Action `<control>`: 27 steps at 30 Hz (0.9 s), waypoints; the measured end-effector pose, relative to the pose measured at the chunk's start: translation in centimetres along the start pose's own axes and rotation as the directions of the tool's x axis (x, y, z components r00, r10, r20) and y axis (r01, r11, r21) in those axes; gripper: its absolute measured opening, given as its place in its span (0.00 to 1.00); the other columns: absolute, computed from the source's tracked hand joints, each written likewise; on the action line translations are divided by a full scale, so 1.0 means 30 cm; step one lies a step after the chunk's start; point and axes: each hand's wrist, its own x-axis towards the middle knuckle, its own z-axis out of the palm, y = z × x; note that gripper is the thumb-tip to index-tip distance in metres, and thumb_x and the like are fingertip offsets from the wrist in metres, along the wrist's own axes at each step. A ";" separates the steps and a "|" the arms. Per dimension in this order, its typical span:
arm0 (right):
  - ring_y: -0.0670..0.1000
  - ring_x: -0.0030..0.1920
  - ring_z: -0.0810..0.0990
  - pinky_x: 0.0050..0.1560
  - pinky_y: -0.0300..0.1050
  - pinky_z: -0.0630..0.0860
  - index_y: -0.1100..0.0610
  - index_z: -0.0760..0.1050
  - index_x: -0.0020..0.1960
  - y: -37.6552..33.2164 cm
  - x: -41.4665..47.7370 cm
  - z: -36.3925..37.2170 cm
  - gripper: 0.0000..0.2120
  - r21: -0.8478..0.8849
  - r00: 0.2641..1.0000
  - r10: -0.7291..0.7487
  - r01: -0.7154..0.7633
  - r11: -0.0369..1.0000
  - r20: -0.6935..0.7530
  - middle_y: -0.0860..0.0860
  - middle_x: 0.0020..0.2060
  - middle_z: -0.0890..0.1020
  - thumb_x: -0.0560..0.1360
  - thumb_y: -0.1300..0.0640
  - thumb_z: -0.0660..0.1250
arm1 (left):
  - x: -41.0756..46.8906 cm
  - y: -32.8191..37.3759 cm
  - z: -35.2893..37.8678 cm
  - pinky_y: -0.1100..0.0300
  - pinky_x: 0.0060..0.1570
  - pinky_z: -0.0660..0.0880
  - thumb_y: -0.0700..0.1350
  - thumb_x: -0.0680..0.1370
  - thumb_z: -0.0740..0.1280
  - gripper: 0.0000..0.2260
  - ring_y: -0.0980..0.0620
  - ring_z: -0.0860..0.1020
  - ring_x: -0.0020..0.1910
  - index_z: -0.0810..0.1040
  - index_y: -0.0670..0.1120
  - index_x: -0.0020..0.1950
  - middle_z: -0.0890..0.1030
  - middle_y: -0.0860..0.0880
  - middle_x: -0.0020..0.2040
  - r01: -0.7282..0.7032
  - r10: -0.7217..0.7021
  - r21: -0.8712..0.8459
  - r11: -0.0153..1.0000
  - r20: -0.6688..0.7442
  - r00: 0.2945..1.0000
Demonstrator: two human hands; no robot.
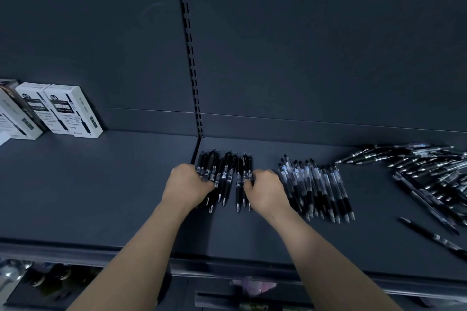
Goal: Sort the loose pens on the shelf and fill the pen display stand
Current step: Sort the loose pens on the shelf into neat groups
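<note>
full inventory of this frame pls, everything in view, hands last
shelf: one, dark grey, spans the view
upright: one, black, slotted, on the back panel
boxes: at least three, mostly white, far left on the shelf
black pens: one bunch, count unclear, black, centre, between the hands
clear pens: one row, count unclear, clear and black, right of the right hand
pen pile: one loose heap, black and silver, far right
single pen: one, black, front right, apart from the pile
left hand: grips the bunch's left side
right hand: grips its right side
</note>
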 end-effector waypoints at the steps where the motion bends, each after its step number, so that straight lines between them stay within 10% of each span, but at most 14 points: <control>1: 0.47 0.32 0.69 0.31 0.38 0.65 0.56 0.66 0.37 -0.001 0.002 -0.005 0.13 0.003 1.000 -0.014 0.014 1.000 -0.010 0.55 0.46 0.71 0.80 0.55 0.60 | -0.001 0.001 -0.008 0.65 0.23 0.68 0.42 0.71 0.70 0.10 0.52 0.72 0.27 0.73 0.41 0.32 0.75 0.46 0.29 0.013 -0.013 -0.002 1.000 -0.002 1.000; 6: 0.48 0.47 0.75 0.57 0.42 0.74 0.51 0.64 0.74 -0.014 0.012 -0.046 0.24 0.088 0.972 -0.235 0.236 0.968 -0.023 0.50 0.66 0.67 0.79 0.57 0.63 | -0.021 -0.011 -0.034 0.63 0.33 0.73 0.43 0.70 0.71 0.09 0.51 0.78 0.37 0.79 0.37 0.36 0.79 0.48 0.39 -0.125 0.125 0.005 0.992 -0.055 0.991; 13: 0.49 0.57 0.72 0.59 0.45 0.71 0.52 0.81 0.57 -0.054 0.036 -0.069 0.11 -0.097 0.888 -0.460 0.458 0.883 0.009 0.47 0.55 0.78 0.78 0.53 0.66 | -0.020 0.001 -0.035 0.80 0.39 0.66 0.45 0.71 0.74 0.04 0.60 0.77 0.45 0.83 0.46 0.42 0.79 0.56 0.50 -0.281 0.264 -0.151 0.948 -0.124 0.957; 20: 0.51 0.41 0.78 0.46 0.47 0.77 0.58 0.75 0.49 -0.041 0.057 -0.092 0.05 0.056 0.976 -0.217 0.217 0.975 -0.001 0.52 0.42 0.80 0.79 0.57 0.62 | 0.033 -0.074 -0.036 0.63 0.43 0.69 0.47 0.77 0.67 0.10 0.51 0.78 0.46 0.78 0.43 0.55 0.79 0.51 0.45 -0.055 0.042 -0.094 0.994 -0.134 0.990; 27: 0.49 0.34 0.79 0.35 0.40 0.75 0.57 0.71 0.49 -0.046 0.043 -0.031 0.05 0.206 0.987 -0.087 0.058 0.977 0.136 0.51 0.36 0.79 0.77 0.56 0.65 | 0.070 -0.064 -0.028 0.67 0.27 0.66 0.46 0.73 0.73 0.10 0.56 0.71 0.32 0.75 0.43 0.41 0.76 0.49 0.35 0.045 -0.045 0.023 0.999 -0.012 0.999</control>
